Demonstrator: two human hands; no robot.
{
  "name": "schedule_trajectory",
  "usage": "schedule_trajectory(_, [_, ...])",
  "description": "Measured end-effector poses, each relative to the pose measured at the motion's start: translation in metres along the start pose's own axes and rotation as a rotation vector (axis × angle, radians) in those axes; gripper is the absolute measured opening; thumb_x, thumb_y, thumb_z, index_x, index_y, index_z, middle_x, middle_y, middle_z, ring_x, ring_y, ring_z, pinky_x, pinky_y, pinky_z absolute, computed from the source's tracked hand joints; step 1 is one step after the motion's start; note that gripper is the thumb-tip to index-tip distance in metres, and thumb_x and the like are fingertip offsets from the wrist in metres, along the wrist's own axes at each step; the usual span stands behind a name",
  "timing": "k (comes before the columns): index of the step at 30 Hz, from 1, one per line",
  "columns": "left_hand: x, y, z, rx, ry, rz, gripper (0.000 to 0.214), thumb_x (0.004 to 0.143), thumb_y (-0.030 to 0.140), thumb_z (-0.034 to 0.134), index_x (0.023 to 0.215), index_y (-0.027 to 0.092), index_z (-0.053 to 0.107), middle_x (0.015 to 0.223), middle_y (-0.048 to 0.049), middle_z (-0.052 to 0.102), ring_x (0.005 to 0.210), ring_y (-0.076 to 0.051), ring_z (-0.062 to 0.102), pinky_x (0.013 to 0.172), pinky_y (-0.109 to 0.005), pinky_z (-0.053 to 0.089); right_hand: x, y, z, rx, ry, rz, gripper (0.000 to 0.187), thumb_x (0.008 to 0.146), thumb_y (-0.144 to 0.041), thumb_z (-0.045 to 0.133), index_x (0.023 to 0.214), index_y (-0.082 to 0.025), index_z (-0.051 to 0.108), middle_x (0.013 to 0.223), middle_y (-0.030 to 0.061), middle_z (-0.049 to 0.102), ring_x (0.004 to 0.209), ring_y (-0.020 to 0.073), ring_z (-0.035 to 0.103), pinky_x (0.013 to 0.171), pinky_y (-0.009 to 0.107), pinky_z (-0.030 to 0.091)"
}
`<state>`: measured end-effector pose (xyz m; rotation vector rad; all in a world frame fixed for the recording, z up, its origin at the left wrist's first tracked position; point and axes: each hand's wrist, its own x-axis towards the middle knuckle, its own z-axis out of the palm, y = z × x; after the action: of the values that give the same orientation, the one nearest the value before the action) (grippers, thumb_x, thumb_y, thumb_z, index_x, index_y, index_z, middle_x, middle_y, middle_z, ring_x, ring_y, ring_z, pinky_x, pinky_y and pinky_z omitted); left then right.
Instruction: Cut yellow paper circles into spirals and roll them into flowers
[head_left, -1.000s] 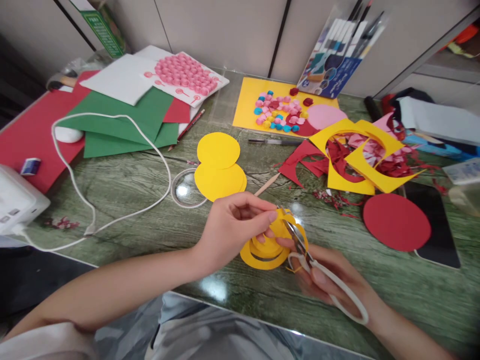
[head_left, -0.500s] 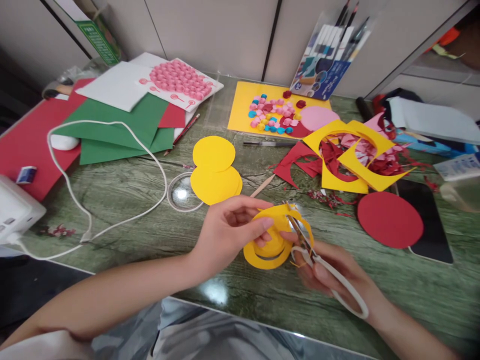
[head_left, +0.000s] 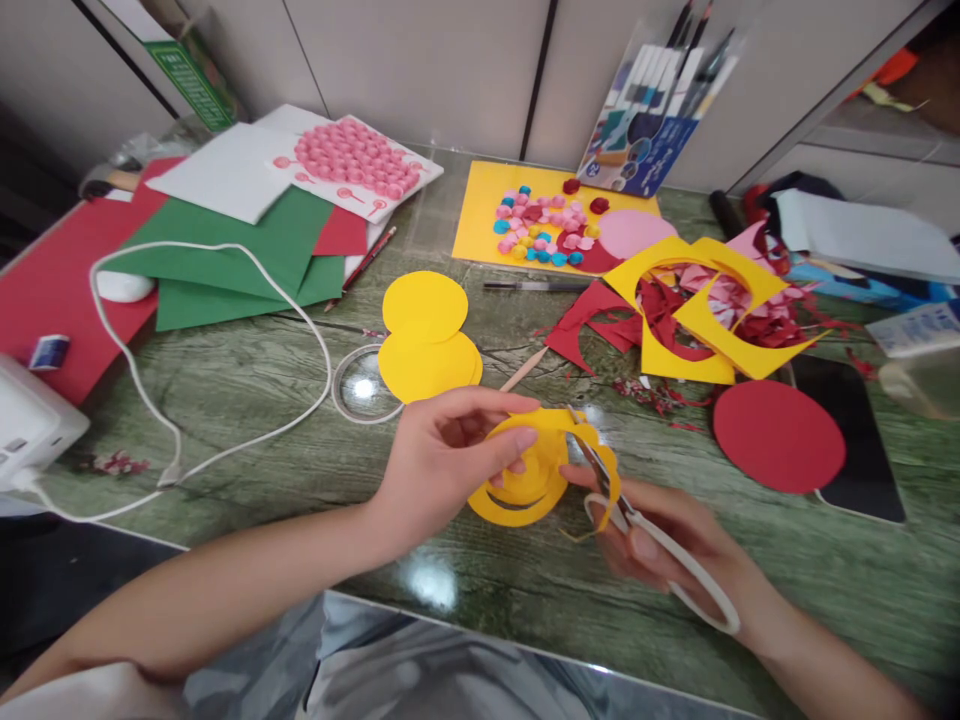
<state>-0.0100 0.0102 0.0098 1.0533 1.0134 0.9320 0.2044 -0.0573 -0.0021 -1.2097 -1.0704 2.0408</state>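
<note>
While the left hand (head_left: 450, 455) pinches a piece of yellow paper (head_left: 525, 508) between thumb and fingers, the right hand (head_left: 664, 530) grips a pair of scissors (head_left: 628, 514) by the pale handles, and the two meet above the near part of the table (head_left: 510, 590). The blades slant up to the left, right at the paper's edge, and look there: a narrow wavy strip (head_left: 614, 467) curls over the metal and hangs down by the right hand's fingers. The paper is rounded at its near end, with a curved slit in it. How far apart the blades stand, I can't tell from here.

Just beyond the left hand, yellow circles (head_left: 426, 345) overlap, partly covering a ring of tape (head_left: 337, 388). A wooden stick (head_left: 523, 370) lies past the knuckles, its far end by some red scraps (head_left: 574, 325). Over on the right, yellow offcuts (head_left: 671, 358) with round holes lie on red and pink bits (head_left: 724, 287), and a red circle (head_left: 780, 435) covers part of a dark phone (head_left: 862, 440).

At the back, a yellow sheet (head_left: 474, 220) carries little coloured paper balls (head_left: 536, 237), and a pack of pens (head_left: 645, 145) leans nearby. Off to the left, a white cable (head_left: 323, 345) loops over green paper (head_left: 225, 285).
</note>
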Motion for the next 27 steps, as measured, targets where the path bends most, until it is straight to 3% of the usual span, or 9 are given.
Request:
schedule_trajectory(9, [0.004,0.005,-0.004,0.085,-0.012,0.060,0.016,0.069,0.022,0.073,0.084,0.018,0.073,0.070,-0.0012,0.070,0.050,-0.007,0.058,0.047,-0.016,0.049,-0.001,-0.006,-0.004,-0.079,-0.001,-0.015,0.046,0.083,-0.052,0.057,0.122,-0.028,0.058,0.062,-0.0056,0.032,0.048,0.0090,0.028,0.045,0.025,0.017])
schedule_trajectory(15, [0.006,0.010,-0.008,0.120,-0.042,0.089,0.014,0.069,0.018,0.073,0.083,0.018,0.073,0.066,-0.0002,0.068,0.050,-0.007,0.057,0.049,-0.017,0.049,-0.003,-0.004,-0.006,-0.070,0.002,-0.009,0.039,0.082,-0.049,0.059,0.118,-0.033,0.060,0.062,-0.0059,0.033,0.047,0.0086,0.028,0.045,0.025,0.017])
schedule_trajectory(20, [0.008,0.012,-0.009,0.174,-0.059,0.127,0.014,0.069,0.019,0.072,0.083,0.016,0.074,0.070,-0.0023,0.071,0.056,-0.010,0.060,0.054,-0.020,0.050,-0.003,-0.005,-0.009,-0.105,0.011,0.021,0.043,0.081,-0.051,0.060,0.118,-0.030,0.061,0.061,-0.0059,0.032,0.047,0.0083,0.025,0.044,0.024,0.017])
schedule_trajectory(27, [0.010,0.011,-0.014,0.210,-0.135,0.075,0.015,0.072,0.020,0.071,0.087,0.018,0.073,0.080,-0.0024,0.073,0.064,-0.011,0.064,0.055,-0.017,0.050,-0.005,-0.011,-0.009,-0.121,-0.002,0.055,0.044,0.080,-0.052,0.060,0.117,-0.028,0.061,0.060,-0.0059,0.032,0.049,0.0086,0.023,0.044,0.023,0.017])
